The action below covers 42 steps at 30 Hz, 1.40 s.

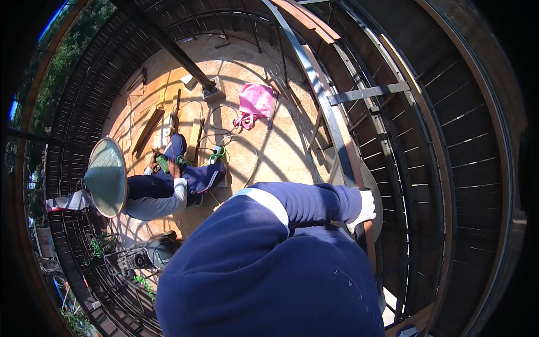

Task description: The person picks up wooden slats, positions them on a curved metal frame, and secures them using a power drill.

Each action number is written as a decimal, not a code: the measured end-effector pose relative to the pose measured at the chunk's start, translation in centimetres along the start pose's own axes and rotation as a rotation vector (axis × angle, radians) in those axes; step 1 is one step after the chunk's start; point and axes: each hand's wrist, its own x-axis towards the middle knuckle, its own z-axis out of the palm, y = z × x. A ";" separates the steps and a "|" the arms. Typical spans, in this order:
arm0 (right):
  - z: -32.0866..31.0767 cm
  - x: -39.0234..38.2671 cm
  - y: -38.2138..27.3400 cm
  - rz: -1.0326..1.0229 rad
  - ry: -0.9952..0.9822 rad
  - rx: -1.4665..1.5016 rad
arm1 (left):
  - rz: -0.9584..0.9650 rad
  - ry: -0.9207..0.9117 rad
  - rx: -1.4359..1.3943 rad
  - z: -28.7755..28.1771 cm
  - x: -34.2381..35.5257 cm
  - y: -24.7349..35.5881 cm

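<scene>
My navy left sleeve, with a white band, crosses toward the right. My left hand, in a white glove, is closed on a long curved rail of dark metal and reddish board, its fingers partly hidden. A grey rounded surface shows just beyond that hand. My right hand is not in view; my own clothing fills the lower middle.
A co-worker in a conical hat sits holding a green tool among planks and cords. A pink bag lies near a steel post. An engine-driven machine stands lower left. Slatted curved framework surrounds the floor.
</scene>
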 end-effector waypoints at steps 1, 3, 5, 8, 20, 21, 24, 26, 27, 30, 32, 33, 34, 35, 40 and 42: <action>0.5 1.1 0.4 -0.003 0.032 -0.094 | -0.006 -0.020 0.011 0.5 0.2 -0.1; 1.6 2.9 1.1 -0.004 0.059 -0.186 | 0.011 0.051 0.025 0.8 -0.5 0.0; 2.3 4.2 1.9 -0.001 0.066 -0.243 | -0.006 -0.031 0.015 0.4 -0.4 0.2; 2.7 5.7 2.9 0.004 0.058 -0.287 | -0.014 0.012 0.037 1.1 -0.3 0.0; 2.6 6.2 4.3 0.056 0.063 -0.331 | 0.005 0.019 0.046 0.5 -1.0 -0.1; 2.6 6.0 4.4 0.061 0.065 -0.332 | 0.006 0.036 0.065 0.6 -1.0 -0.1; 2.8 5.8 4.7 0.074 0.072 -0.331 | 0.001 -0.090 0.046 -0.2 -0.9 0.0; 2.3 5.3 5.1 0.080 0.073 -0.336 | -0.005 -0.039 0.046 0.3 -0.8 -0.1; 2.4 5.2 5.2 0.078 0.072 -0.339 | -0.008 -0.014 0.045 0.4 -0.9 -0.1; 2.4 4.5 6.0 0.091 0.079 -0.340 | -0.033 -0.019 0.015 0.0 -1.1 0.1; 2.7 3.4 6.6 0.106 0.086 -0.330 | -0.029 -0.045 0.024 -0.2 -0.9 0.3; 3.0 2.6 6.9 0.116 0.091 -0.320 | -0.021 -0.060 0.031 -0.2 -0.7 0.4; 3.4 1.3 7.0 0.137 0.104 -0.301 | 0.014 0.009 0.029 0.5 -0.4 0.3; 3.2 1.4 7.3 0.134 0.114 -0.297 | 0.035 0.094 0.025 1.1 -0.3 -0.1; 4.7 -1.0 9.0 0.099 0.194 -0.241 | -0.004 0.117 -0.007 1.5 -0.3 -0.2; 3.5 -1.7 1.1 0.175 0.258 -0.252 | 0.046 0.164 -0.017 1.7 0.0 -0.7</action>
